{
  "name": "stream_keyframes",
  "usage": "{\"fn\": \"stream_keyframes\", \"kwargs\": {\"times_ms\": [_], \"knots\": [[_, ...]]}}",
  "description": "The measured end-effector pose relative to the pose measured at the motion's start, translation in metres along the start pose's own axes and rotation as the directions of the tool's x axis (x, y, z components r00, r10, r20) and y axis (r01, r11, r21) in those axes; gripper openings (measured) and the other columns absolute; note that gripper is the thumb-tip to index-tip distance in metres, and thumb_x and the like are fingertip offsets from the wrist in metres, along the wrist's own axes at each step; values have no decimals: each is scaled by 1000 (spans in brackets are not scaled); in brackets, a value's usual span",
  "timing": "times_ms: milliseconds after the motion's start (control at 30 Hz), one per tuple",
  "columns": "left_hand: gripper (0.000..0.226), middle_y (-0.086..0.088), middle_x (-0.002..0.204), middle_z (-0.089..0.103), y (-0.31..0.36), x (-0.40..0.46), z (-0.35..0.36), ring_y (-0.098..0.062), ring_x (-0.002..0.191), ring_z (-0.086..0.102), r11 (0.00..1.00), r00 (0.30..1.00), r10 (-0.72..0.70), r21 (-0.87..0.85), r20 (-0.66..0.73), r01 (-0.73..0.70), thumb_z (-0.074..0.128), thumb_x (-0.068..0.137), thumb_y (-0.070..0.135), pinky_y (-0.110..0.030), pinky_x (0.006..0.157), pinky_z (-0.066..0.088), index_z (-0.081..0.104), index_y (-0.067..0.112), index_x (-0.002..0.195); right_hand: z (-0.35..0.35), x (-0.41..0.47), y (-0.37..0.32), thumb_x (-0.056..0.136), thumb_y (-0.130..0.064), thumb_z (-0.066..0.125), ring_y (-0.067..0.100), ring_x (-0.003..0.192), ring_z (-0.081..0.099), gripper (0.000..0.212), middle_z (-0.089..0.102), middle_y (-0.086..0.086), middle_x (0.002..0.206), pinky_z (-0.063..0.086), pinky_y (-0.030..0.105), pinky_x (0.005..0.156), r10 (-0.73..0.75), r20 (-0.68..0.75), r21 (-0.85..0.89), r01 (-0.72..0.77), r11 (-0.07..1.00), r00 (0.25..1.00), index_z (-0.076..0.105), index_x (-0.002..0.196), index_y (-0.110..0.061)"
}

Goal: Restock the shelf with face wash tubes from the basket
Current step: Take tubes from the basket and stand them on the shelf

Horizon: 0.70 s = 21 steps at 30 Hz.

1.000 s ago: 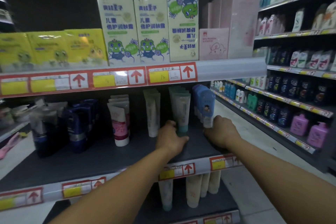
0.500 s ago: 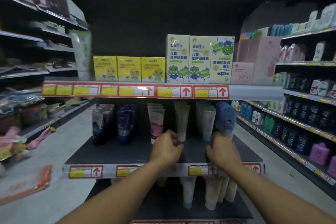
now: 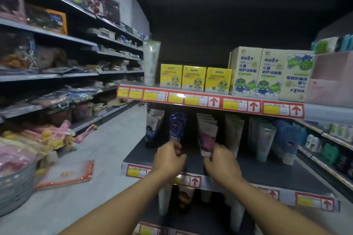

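Both hands reached over the front edge of the dark shelf (image 3: 267, 170), frame blurred. Left hand (image 3: 169, 160) sat near the blue tubes (image 3: 176, 127), fingers (image 3: 176, 146) curled in loosely; whether they gripped anything, cannot tell. Right hand (image 3: 222, 164) was at the base of the pink-and-white face wash tube (image 3: 207, 139), fingers curled against its lower end, apparently holding it, though blur made the contact unclear. That tube stood upright, cap down, at the front of a row of similar tubes, mid-shelf. To its right stood pale green tubes (image 3: 234, 131), then teal-capped tubes (image 3: 265, 139), then blue packs (image 3: 288, 137). Dark tubes (image 3: 152, 129) stood at the shelf's left end. Red and yellow price tags (image 3: 254, 106) ran along the edge of the upper shelf, which carried yellow boxes (image 3: 193, 78) and taller cream boxes (image 3: 246, 72) with a green cartoon figure. A grey basket (image 3: 15, 187) sat at the lower left on the floor, well apart from both hands; contents not readable. An orange-edged flat pack (image 3: 66, 174) lay on the floor beside it.
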<state>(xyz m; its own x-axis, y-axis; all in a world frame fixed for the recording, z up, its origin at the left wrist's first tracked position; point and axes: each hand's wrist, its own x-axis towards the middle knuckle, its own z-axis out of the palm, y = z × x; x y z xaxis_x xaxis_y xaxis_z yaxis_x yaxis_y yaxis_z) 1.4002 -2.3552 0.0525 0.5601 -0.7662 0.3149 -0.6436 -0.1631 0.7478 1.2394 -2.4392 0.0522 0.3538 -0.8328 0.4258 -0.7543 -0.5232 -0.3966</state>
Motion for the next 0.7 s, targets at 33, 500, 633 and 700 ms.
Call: {"fn": "stream_keyframes", "kwargs": {"times_ms": [33,500,633,700], "knots": [[28,14,91,64,-8,3,-5,-11,93,64,1000,1000,-11,5,-7,11,78,87,31,-30,86,53,65,29,112,9,2,-6,92,-34,62,27,99,64,24,63,8,111,55,40,78,-4,15,13,4,1000,1000,61,109,-17],[41,0,112,67,-82,72,-31,-19,99,65,988,978,-150,-64,-147,142,80,85,27,-34,84,56,57,21,119,109,59,-58,76,-46,82,28,114,59,71,58,10,129,49,32,90,186,118,284,-213,935,975,52,132,-15],[72,-10,129,56,-88,105,-27,-31,119,56,979,958,-203,-21,-204,202,89,70,34,-40,95,55,51,15,128,121,78,-60,66,-60,83,31,127,49,97,46,12,143,46,37,99,206,125,195,-227,954,971,42,141,-16],[84,-12,135,49,-90,117,-25,-32,127,47,978,957,-207,-6,-205,210,90,69,37,-40,99,50,46,13,137,121,83,-60,63,-66,82,30,129,49,104,45,11,145,47,38,100,200,104,164,-215,963,974,38,144,-17]]}}
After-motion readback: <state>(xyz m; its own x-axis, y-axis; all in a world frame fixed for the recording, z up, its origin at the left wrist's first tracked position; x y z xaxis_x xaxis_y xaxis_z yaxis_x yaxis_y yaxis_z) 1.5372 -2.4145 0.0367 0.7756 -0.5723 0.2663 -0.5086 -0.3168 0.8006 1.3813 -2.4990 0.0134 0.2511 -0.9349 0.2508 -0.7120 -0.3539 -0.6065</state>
